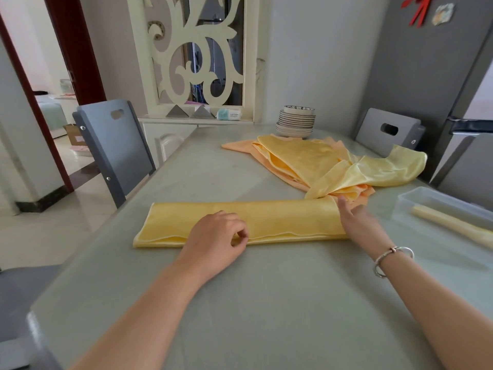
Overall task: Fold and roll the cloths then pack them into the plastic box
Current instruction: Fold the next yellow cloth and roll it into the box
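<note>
A yellow satin cloth (240, 222), folded into a long flat band, lies crosswise on the pale green table (266, 303), about midway between its near and far edges. The band's near long edge shows stacked layers with a slightly wavy hem; its left end is squared off.

The left hand (216, 241) rests on the band's near edge at about mid-length, knuckles up, fingers curled, thumb and forefinger pinching the hem. The right hand (358, 220), a silver bracelet (392, 260) on its wrist, lies at the band's right end with fingers straight and flat, fingertips pointing toward the far edge.

Near the right edge of the table stands a clear plastic box (416, 201), holding one pale yellow rolled cloth (453, 225) laid lengthwise.

Beyond the band, toward the far right corner, a loose pile of yellow and orange cloths (320, 161) lies unfolded. Behind it, at the far edge, stands a stack of plates (296, 124).
</note>
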The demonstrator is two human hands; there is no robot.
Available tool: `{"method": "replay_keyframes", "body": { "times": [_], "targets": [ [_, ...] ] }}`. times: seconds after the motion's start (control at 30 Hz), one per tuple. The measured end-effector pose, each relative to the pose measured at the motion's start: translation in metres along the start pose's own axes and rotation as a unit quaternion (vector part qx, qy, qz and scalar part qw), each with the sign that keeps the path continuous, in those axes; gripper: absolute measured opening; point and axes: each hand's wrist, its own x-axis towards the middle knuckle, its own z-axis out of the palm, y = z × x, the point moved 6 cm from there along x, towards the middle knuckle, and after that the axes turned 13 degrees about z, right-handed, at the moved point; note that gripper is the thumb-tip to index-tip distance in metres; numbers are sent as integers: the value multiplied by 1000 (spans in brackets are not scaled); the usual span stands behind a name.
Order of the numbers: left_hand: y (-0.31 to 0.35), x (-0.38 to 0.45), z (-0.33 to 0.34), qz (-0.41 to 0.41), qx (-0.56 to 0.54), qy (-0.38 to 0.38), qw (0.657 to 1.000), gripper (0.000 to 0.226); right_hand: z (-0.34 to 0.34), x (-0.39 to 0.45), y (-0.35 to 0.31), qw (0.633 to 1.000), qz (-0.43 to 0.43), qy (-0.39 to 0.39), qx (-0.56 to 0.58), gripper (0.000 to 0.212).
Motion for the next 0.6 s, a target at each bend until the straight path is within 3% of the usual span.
{"method": "replay_keyframes", "body": {
  "times": [0.17,0.37,0.43,0.5,0.6],
  "targets": [
    [0,-3,2,-14,-8,-26,1000,5,4,-5,3,988,19,15,-151,58],
    [2,-5,1,-25,-29,-31,999,7,3,-3,3,983,16,-22,-181,39],
    [2,-5,2,-25,-40,-37,998,9,3,0,0,994,0,-42,-101,32],
    [2,-4,3,-23,-53,-45,997,13,2,2,-3,992,-4,-79,95,27],
    [7,-2,6,-19,-83,-50,995,16,-4,-8,-11,900,23,-161,404,16]
  ]
}}
